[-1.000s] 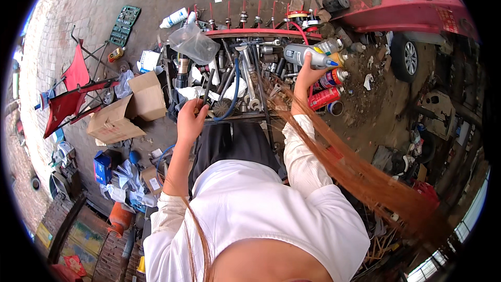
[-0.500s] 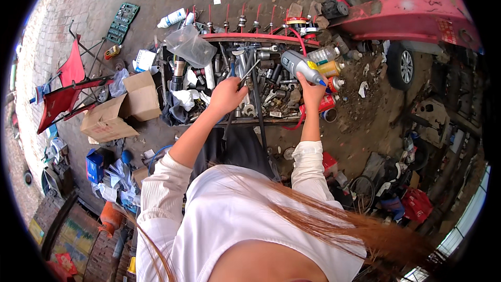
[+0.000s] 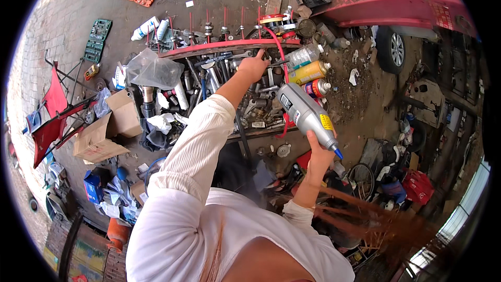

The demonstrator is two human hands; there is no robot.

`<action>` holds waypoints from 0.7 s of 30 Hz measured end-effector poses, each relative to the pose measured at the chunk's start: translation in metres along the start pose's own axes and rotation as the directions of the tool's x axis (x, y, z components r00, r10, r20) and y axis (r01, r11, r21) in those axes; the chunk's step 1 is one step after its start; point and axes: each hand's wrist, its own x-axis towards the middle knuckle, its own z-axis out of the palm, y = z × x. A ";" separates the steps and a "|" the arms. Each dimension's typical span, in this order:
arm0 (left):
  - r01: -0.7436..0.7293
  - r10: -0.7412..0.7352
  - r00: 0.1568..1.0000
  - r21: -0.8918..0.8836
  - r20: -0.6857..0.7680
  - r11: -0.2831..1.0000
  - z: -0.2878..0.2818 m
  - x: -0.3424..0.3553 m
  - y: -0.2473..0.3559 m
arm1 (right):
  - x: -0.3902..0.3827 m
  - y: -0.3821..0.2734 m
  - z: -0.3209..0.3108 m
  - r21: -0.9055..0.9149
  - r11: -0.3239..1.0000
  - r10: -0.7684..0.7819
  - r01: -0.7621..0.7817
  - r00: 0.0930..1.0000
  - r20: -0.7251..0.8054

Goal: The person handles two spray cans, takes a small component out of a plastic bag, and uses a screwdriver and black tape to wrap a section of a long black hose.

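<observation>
My right hand (image 3: 316,151) is closed around a grey plastic bottle (image 3: 303,108) with a yellow label and a blue pointed nozzle. The bottle is tilted, its nozzle toward me at the lower right. Ahead of it, my left hand (image 3: 253,69) reaches over the tool tray with the index finger extended onto the curved red bar (image 3: 219,47). A thin dark metal rod (image 3: 277,63) sticks out from its curled fingers; the rest is hidden in the hand. Beneath lie wrenches, sockets and other loose metal parts (image 3: 255,105). Thin red rods stand along the bar.
A clear bottle (image 3: 306,55), a yellow can (image 3: 310,72) and a red-and-blue can (image 3: 316,88) lie right of the tray. An open cardboard box (image 3: 102,138) and a red folding chair (image 3: 52,96) are at left. A wheel (image 3: 391,49) stands far right.
My left hand has moved forward and right, from the tray's middle to the red bar. My right hand has drawn the grey bottle back toward me. The view has shifted slightly.
</observation>
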 end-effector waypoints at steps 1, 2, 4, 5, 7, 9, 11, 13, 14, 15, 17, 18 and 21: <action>0.008 -0.008 1.000 0.014 0.028 1.000 0.004 0.004 -0.002 | 0.002 0.001 -0.005 -0.021 1.000 0.003 -0.003 1.000 0.016; -0.004 0.004 1.000 0.004 0.013 1.000 0.005 0.005 -0.004 | -0.001 -0.001 -0.007 -0.035 0.999 0.009 -0.008 1.000 0.029; 0.061 -0.062 0.997 0.038 0.034 0.997 0.008 0.006 -0.005 | 0.000 -0.005 -0.001 0.000 1.000 0.004 -0.004 0.999 0.044; 0.058 -0.059 0.998 0.043 0.029 0.997 0.008 0.005 -0.006 | 0.002 -0.004 0.001 0.014 1.000 -0.001 0.000 0.999 0.045; 0.060 -0.061 0.998 0.048 0.016 0.997 0.011 -0.004 -0.011 | 0.006 -0.003 0.006 0.029 0.999 -0.030 0.029 0.997 0.064; 0.119 -0.120 0.992 0.036 0.027 0.992 0.005 -0.018 -0.008 | 0.009 -0.004 0.015 0.050 0.999 -0.013 0.011 0.999 0.053; 0.152 -0.152 0.988 0.002 0.019 0.988 -0.004 -0.038 -0.007 | 0.012 -0.007 0.027 0.045 0.999 -0.029 0.026 0.998 0.054; 0.172 -0.171 0.985 -0.085 0.019 0.981 0.001 -0.055 -0.001 | 0.018 -0.001 0.036 0.053 0.994 -0.102 0.099 0.993 0.055; 0.184 -0.183 0.983 -0.128 0.020 0.975 0.003 -0.065 0.002 | 0.022 0.002 0.043 0.057 0.989 -0.138 0.134 0.989 0.057; 0.196 -0.210 0.976 -0.182 -0.056 0.964 0.006 -0.074 0.007 | 0.028 0.004 0.051 0.076 0.988 -0.137 0.132 0.989 0.058; 0.272 -0.277 0.961 -0.210 0.002 0.939 0.009 -0.088 0.010 | 0.038 0.007 0.065 0.064 0.993 -0.104 0.100 0.992 0.070; 0.308 -0.309 0.950 -0.220 0.030 0.925 0.011 -0.091 0.010 | 0.042 0.009 0.072 0.060 0.995 -0.090 0.085 0.993 0.075; 0.277 -0.272 0.961 -0.227 0.051 0.934 0.025 -0.103 -0.009 | 0.055 0.023 0.094 0.140 0.990 -0.034 0.022 0.996 0.084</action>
